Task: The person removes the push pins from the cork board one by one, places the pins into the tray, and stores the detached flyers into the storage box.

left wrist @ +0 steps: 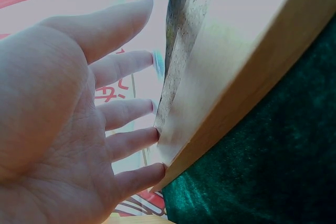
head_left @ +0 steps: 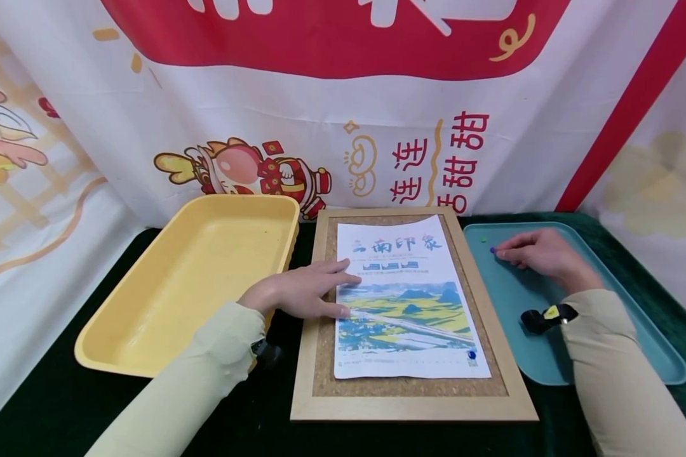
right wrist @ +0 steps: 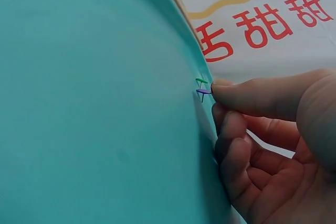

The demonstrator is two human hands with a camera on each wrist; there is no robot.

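Head cam: teeny lil bluish-purple thumbtack (head_left: 493,250), mid-right of frame, fingertip pinch from right hand (head_left: 543,255), left hand (head_left: 303,291) splayed.

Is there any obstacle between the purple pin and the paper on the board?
Only low edges: the tray's left rim, then the board's wooden frame, lie between the purple pin and the paper; no loose object is visible there.

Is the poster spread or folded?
Spread: the poster lies open over the corkboard, all four corners showing in the head view, with the left hand at its left edge.
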